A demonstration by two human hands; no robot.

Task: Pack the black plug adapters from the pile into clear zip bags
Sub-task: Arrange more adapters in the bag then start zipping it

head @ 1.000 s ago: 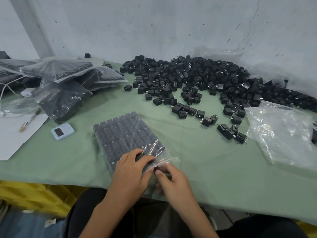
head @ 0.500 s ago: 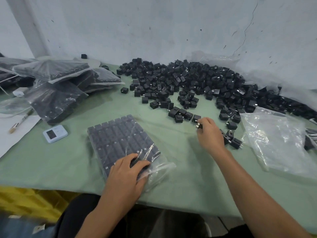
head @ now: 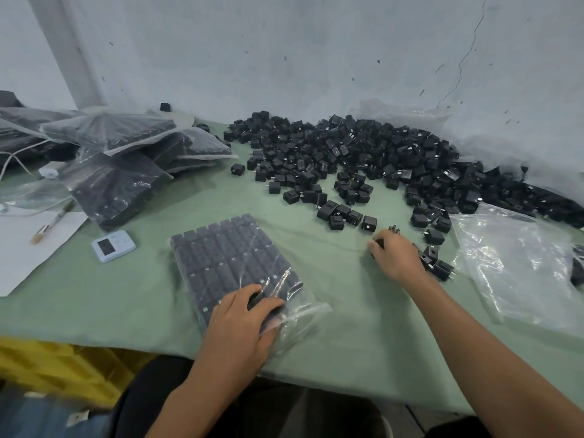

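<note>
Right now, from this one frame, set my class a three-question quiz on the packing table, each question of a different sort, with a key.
1. True or false: the left hand rests on the filled zip bag.
2. What does the right hand have in its grip? A) a black adapter B) a roll of tape C) a pair of scissors
3. Fill in: the cloth over the table is ___.
Key: 1 true; 2 A; 3 green.
</note>
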